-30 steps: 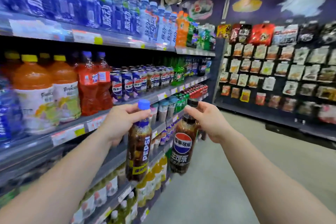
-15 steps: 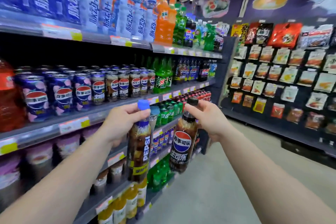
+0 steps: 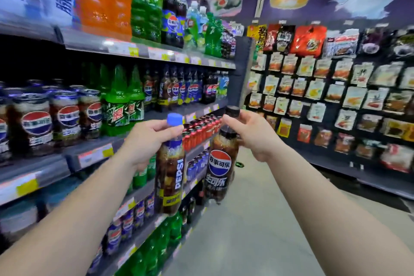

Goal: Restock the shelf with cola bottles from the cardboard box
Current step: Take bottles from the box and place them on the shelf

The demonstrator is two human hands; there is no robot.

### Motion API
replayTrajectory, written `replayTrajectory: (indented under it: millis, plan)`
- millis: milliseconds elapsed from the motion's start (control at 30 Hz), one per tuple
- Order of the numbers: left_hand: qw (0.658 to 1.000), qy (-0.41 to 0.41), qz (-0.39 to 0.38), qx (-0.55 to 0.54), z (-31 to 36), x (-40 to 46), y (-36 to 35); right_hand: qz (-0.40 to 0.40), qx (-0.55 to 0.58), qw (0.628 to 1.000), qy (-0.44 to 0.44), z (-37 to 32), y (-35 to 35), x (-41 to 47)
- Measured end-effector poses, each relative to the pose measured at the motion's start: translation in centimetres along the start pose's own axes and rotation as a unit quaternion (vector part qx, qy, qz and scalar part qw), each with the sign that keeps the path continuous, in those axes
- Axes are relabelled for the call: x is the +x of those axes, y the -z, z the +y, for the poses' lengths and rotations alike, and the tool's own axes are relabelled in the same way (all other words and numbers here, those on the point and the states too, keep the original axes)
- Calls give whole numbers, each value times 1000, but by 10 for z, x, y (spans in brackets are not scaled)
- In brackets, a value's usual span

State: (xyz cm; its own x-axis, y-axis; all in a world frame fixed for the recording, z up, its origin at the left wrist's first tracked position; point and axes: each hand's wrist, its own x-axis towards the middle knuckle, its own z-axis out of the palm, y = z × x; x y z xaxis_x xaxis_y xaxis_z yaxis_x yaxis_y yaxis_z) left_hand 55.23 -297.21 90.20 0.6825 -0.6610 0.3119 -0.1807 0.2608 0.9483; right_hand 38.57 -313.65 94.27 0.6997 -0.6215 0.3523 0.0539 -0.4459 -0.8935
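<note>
My left hand [image 3: 147, 139] grips the neck of a cola bottle with a blue cap [image 3: 170, 177], which hangs upright. Beside it, my right hand [image 3: 253, 134] holds a second cola bottle with a black cap [image 3: 220, 170] by its neck. Both bottles hang in the aisle in front of the drinks shelf [image 3: 94, 157] on my left. A row of cola bottles [image 3: 179, 89] stands further along on the middle shelf. No cardboard box shows in this view.
Shelves on the left carry cola cans [image 3: 35, 123], green soda bottles [image 3: 121, 101], orange bottles [image 3: 103, 0] and red cans [image 3: 199, 127]. A wall rack of snack packets [image 3: 336, 96] fills the right side. Grey aisle floor [image 3: 257, 219] runs between them.
The view has advanced along the aisle; the orange juice and cans slid past to the left, and the green and cola bottles came nearer. Both hands still carry their bottles side by side.
</note>
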Motion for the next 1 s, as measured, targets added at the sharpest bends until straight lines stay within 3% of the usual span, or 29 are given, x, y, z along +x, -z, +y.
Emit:
replayTrajectory:
  millis: [233,533,700,1000]
  plan:
    - [1000,2,14,13,-27,102,-40,-12,5,999,34,58,39,131]
    - [984,-13,168,64,-55,182,-86,-129,20,984,125,115,50,303]
    - [967,-14,246,72,-55,197,-100,-159,97,971,150,117,27,376]
    - [943,-18,315,103,-51,195,-79,-126,196,947,220,96,-61,432]
